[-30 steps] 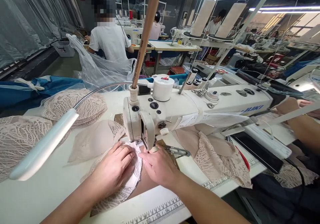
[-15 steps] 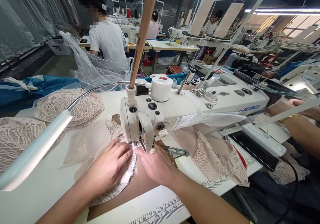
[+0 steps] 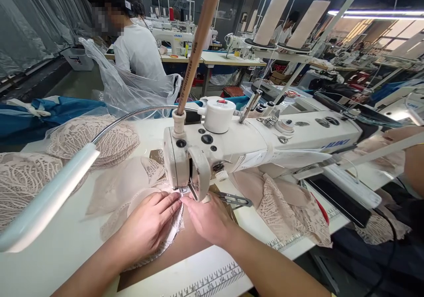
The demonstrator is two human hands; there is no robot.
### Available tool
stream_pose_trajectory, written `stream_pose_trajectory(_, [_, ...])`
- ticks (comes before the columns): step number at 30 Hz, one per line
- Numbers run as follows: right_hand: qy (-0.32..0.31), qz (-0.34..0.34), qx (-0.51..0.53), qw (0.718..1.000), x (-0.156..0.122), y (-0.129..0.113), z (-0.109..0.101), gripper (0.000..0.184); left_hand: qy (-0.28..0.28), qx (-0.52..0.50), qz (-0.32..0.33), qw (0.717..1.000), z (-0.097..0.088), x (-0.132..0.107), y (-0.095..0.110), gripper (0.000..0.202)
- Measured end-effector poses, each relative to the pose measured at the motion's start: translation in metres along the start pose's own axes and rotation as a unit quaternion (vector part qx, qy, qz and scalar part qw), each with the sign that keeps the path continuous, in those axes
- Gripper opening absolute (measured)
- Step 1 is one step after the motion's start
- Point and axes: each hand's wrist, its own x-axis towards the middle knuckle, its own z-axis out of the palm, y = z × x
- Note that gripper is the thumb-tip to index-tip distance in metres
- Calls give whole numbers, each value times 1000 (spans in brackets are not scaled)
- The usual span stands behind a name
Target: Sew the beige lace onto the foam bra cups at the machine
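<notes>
A lace bra cup (image 3: 172, 232) with a white inner side lies under the needle end of a white sewing machine (image 3: 198, 153). My left hand (image 3: 150, 222) rests over it, fingers together and bent at the tips, gripping its edge just in front of the presser foot. From the other side my right hand (image 3: 210, 217) pinches the same edge, its fingertips close to the left ones. Thumb and lower fingers of the left hand are hidden. A pair of thread snips (image 3: 235, 199) lies behind my right hand.
Stacks of lace cups (image 3: 96, 138) lie at the left, under a lit lamp (image 3: 49, 199). More lace pieces (image 3: 285, 204) and a black phone (image 3: 336, 199) are at the right. A wooden stick (image 3: 198, 45) rises from the machine head. A co-worker's arm (image 3: 414, 164) is at the far right.
My left hand has slid slightly toward the needle along with the cup, whose visible white part is smaller. The co-worker ahead has leaned to the left; the view has shifted a little.
</notes>
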Motion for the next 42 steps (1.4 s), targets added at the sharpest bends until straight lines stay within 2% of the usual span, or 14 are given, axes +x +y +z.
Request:
stream_pose_trajectory(10, [23,6,-27,999,2,-2,6,32,-15,57,-1,998,7,-1,-5,37])
stream_pose_trajectory(19, [19,9,-33,999,5,-4,4,29,-17,46,3,999,4,2,-5,32])
stream_pose_trajectory(26, [15,2,-21,1000,3,-2,2,30,14,7,9,1000,1,5,-8,31])
stream_pose_trajectory(36, [8,0,-3,1000,2,-1,0,28,0,5,-34,999,-5,11,-11,30])
stream_pose_trajectory(42, [8,-9,-5,1000,5,-3,-2,29,12,27,-45,999,-5,9,-15,25])
